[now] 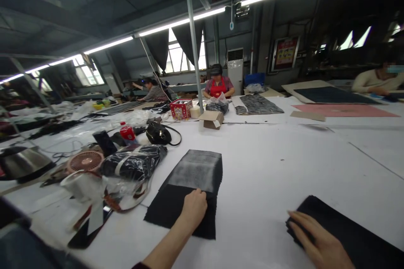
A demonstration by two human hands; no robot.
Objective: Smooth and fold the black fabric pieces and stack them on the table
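My left hand (195, 208) is closed, its fingers curled down on a stack of black fabric pieces (170, 204) in front of me. The far part of that stack shows a greyish, fuzzy-looking panel (198, 170); its right edge is uneven. At the lower right, my right hand (315, 237) lies over the left corner of a second black fabric stack (353, 233). Its thumb and forefinger stretch out with a gap between them, touching the stack's edge. Slight blur softens this hand, and its other fingers are mostly hidden.
Left of the fabric are a plastic-wrapped black bundle (134, 162), a pink fan (85, 161), a metal kettle (25, 162) and a black handbag (159, 133). Farther back stand an open cardboard box (211, 119) and a pole (193, 42). Several people sit at the tables beyond.
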